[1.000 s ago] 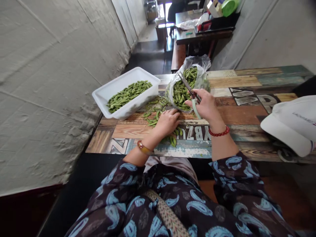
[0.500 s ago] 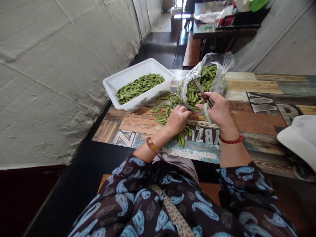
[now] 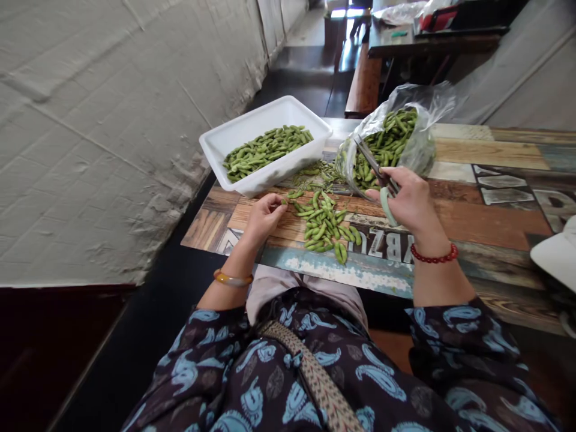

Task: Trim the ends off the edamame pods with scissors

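My left hand (image 3: 263,219) is at the left edge of a loose pile of green soybean pods (image 3: 321,222). Its thumb and forefinger are pinched together, with a bit of green, seemingly a soybean pod, at the tips. My right hand (image 3: 407,195) grips a pair of scissors (image 3: 369,157) with pale green handles, the blades slanting up and leftward in front of the plastic bag (image 3: 423,141). More pods fill that clear bag. Behind my left hand, a white plastic tub (image 3: 216,144) holds many pods. Thin green trimmings (image 3: 317,174) lie between tub and bag.
The patterned wooden table (image 3: 486,213) stretches to the right, where a white object (image 3: 558,255) lies at the edge. A pale wall (image 3: 112,120) rises on the left. A wooden bench (image 3: 363,81) and a second table (image 3: 432,43) stand farther back.
My left hand has moved left from in front of the bag to the far side of the loose pods, uncovering the pile. My right hand still holds the scissors by the bag. The view has shifted slightly.
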`<state>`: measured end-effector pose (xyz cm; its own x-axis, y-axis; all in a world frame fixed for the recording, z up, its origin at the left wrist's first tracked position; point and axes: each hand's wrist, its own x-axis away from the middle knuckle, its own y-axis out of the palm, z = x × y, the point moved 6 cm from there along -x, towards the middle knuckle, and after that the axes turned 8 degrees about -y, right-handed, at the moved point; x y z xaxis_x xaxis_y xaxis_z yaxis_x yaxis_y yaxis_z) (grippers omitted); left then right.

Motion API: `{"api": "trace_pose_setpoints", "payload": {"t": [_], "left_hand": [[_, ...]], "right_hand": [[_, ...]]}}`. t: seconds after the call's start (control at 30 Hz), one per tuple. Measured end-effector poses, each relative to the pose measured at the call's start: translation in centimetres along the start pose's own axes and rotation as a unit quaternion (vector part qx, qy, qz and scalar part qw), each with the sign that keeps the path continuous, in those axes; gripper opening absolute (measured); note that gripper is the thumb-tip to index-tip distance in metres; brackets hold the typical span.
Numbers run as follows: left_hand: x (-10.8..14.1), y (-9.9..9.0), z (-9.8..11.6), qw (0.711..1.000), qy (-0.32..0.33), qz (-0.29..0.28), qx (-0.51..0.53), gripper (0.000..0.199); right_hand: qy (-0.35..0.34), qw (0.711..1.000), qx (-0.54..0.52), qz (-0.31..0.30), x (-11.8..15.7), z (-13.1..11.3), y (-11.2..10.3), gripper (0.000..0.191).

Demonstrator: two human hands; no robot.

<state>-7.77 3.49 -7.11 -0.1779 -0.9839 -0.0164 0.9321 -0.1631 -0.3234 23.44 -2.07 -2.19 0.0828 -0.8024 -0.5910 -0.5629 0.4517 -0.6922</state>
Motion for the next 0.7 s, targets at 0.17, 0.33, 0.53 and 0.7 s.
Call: {"api": "trace_pose_setpoints", "payload": {"t": [0.17,0.33,0.53,0.7], "left_hand": [[-1.4,-0.6,-1.4,0.993,-0.013,0.074,0.089,0.013],[-1.1,-0.4,-2.6,0.99,-0.042,0.12,0.065,0.017],[-0.3,4.0,-0.8,0.999,-0.008,-0.013,0.037,0.023],[-2.8,1.4,-0.5,0.99,0.04,0.087,-0.108,0.014]], "right_hand": [[-0.005,1.0,-0.006,-0.004,0.2,0.1,0.7,0.034],[-0.016,1.0,-0.016,-0.007,0.3,-0.1,0.9,0.034],[-0.023,1.0,-0.016,-0.012,0.3,-0.6,0.8,0.033],[-0.019,1.0,-0.011,-0.017,0.2,-0.7,0.8,0.032]]}}
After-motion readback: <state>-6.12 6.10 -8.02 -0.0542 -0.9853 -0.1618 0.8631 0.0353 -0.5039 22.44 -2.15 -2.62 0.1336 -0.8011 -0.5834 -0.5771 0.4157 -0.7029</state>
